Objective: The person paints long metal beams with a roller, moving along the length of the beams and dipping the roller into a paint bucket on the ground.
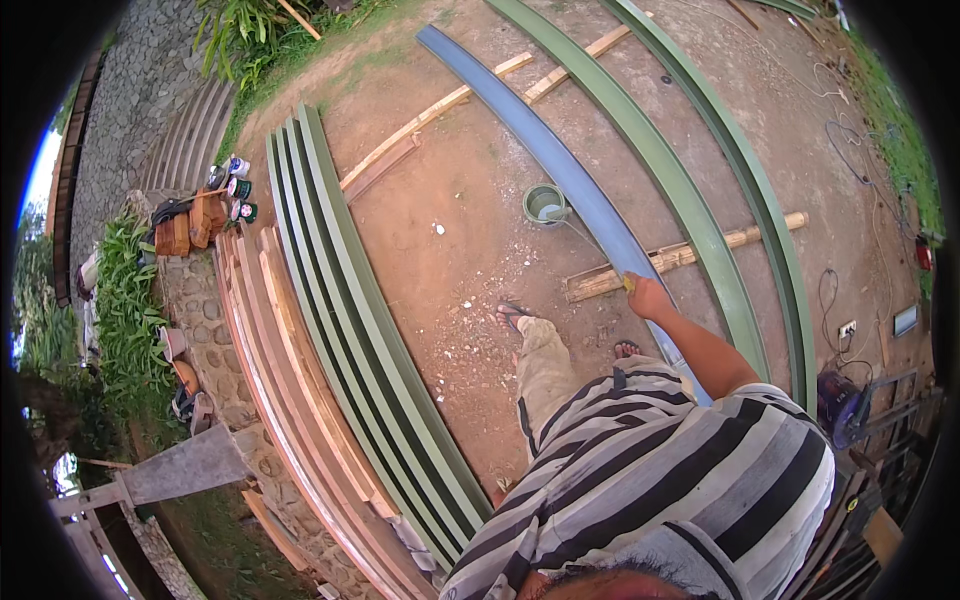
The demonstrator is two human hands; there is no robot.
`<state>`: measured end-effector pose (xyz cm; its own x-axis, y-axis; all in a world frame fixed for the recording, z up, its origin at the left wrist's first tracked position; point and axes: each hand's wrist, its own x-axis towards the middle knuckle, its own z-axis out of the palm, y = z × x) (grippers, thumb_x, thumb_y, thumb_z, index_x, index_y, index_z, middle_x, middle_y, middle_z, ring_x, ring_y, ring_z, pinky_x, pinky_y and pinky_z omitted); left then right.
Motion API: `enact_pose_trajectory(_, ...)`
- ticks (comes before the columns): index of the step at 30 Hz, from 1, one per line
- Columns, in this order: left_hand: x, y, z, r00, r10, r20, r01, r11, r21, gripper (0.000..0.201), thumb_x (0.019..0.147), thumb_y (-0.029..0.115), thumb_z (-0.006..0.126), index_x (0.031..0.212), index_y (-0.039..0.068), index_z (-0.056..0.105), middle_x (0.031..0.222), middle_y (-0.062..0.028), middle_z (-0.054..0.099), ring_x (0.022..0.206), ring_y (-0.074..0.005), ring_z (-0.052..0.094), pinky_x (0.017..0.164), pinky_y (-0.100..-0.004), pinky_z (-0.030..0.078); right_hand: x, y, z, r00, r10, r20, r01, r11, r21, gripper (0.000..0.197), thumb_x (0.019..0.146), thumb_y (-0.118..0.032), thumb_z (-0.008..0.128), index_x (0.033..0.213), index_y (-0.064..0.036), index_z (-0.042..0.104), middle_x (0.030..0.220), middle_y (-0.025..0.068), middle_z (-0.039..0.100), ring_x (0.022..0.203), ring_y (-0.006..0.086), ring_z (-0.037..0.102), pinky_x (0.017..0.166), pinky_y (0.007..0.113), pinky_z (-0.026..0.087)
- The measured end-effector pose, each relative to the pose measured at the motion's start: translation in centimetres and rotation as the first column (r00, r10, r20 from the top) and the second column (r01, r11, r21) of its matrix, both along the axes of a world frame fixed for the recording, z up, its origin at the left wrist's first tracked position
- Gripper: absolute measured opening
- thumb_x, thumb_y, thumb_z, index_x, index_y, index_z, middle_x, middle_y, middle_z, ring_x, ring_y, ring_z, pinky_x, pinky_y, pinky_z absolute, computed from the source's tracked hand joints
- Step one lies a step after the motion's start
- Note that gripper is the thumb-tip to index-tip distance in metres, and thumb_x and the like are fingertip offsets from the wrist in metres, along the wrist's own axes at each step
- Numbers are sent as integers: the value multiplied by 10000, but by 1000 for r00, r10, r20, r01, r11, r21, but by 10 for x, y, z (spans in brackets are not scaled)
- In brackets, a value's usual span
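My right arm reaches forward over a long blue metal beam (560,165). My right hand (650,297) is closed round a small yellow thing (629,284), perhaps a sponge or pad, at the beam's left edge; its kind is too small to tell. Left of the beam a green bucket (544,204) stands on the ground with pale liquid inside. Of my left hand (503,491) only a sliver seems to show beside my striped shirt, its fingers mostly hidden. My sandalled feet stand left of the blue beam.
Two green beams (640,130) lie to the right, across timber supports (690,256). Several green beams (340,270) and wooden planks (270,340) are stacked at left. Paint cans (239,188) stand beyond them. Cables (835,300) trail over the ground at right.
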<state>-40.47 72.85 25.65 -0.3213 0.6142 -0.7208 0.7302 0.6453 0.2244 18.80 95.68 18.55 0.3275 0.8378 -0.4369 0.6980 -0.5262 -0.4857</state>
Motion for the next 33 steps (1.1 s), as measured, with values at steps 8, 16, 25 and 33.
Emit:
enact_pose_trajectory(8,-152,167,-25,984,127,125,-127,992,-8,400,914,287,695,1115,-59,715,998,-169,744,921,-256,703,823,-413,543,-84,175,-18,975,-211,-64,193,958,-212,408,880,-181,578,1210,17,714,1079,303,734,1031,462,717,947,527,569)
enact_pose_trajectory(16,-180,512,116,900,301,317,-394,872,290,319,967,161,621,1165,-83,671,1079,-153,721,939,-233,692,816,-376,560,-117,297,-129,920,-382,-81,350,898,-267,365,885,-204,572,1117,17,748,1175,270,726,1129,397,706,954,483,569)
enact_pose_trajectory(25,-138,712,91,919,-388,72,382,920,90,320,956,152,635,1169,-84,667,1047,-214,735,935,-274,700,828,-407,544,-140,348,-136,943,-324,-83,235,818,-525,362,898,-191,605,1192,-29,740,1182,217,746,1125,318,728,932,420,592)
enact_pose_trajectory(33,-191,954,-27,703,-694,156,693,717,71,392,954,283,704,1139,-63,692,1008,-209,741,872,-268,711,768,-415,558,-156,403,-36,726,-686,-49,620,684,-384,354,875,-147,598,1171,-16,741,1180,241,736,1112,375,724,963,477,572)
